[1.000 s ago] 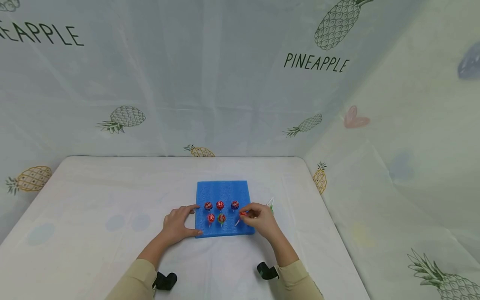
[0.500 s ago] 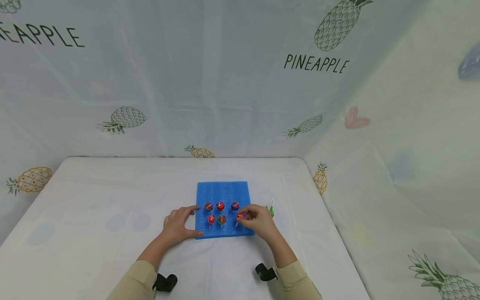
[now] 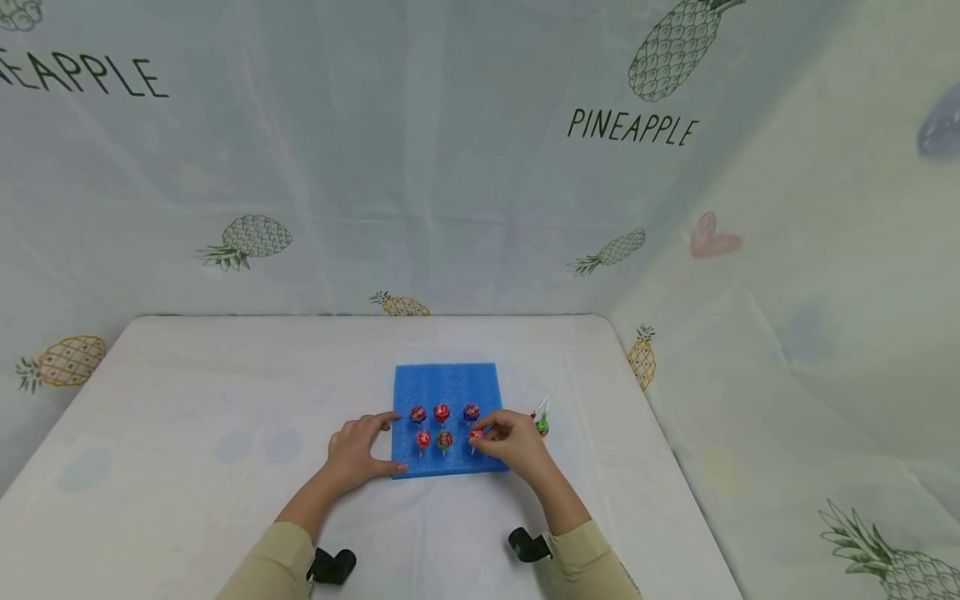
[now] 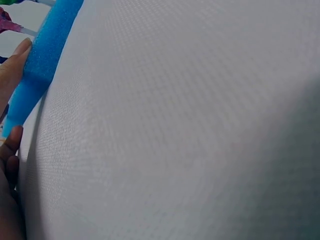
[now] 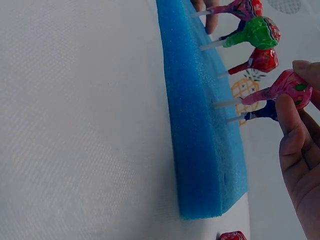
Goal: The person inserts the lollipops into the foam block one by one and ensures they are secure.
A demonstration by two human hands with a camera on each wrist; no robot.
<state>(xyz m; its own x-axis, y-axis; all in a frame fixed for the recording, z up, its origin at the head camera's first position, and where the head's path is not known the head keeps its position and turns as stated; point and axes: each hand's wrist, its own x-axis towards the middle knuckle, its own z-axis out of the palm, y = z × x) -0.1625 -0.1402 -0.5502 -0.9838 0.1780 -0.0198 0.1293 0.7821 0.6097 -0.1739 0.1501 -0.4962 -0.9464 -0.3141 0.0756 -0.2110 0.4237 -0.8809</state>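
Note:
A blue foam board (image 3: 446, 383) lies on the table with several wrapped lollipops standing in it by their sticks. My left hand (image 3: 352, 450) rests on its left edge, thumb and index finger spread apart. In the left wrist view that thumb (image 4: 17, 62) presses on the foam's top face. Between thumb and fingertips, my right hand (image 3: 517, 446) pinches the wrapped head of a pink-red lollipop (image 5: 295, 85). Its white stick meets the foam's top face, close to a dark blue-wrapped lollipop (image 5: 262, 112). A green-wrapped lollipop (image 5: 257, 32) stands farther left along the board.
Beside the board's right edge, a green lollipop (image 3: 542, 425) lies on the white-covered table (image 3: 225, 375), with a bit of red next to it. A red wrapper (image 5: 232, 236) shows low in the right wrist view. Pineapple-print cloth (image 3: 450, 167) hangs behind and at the right.
My right hand has shifted slightly left with the lollipop, whose stick has gone from slanted to nearly upright over the foam. My left hand stays in place.

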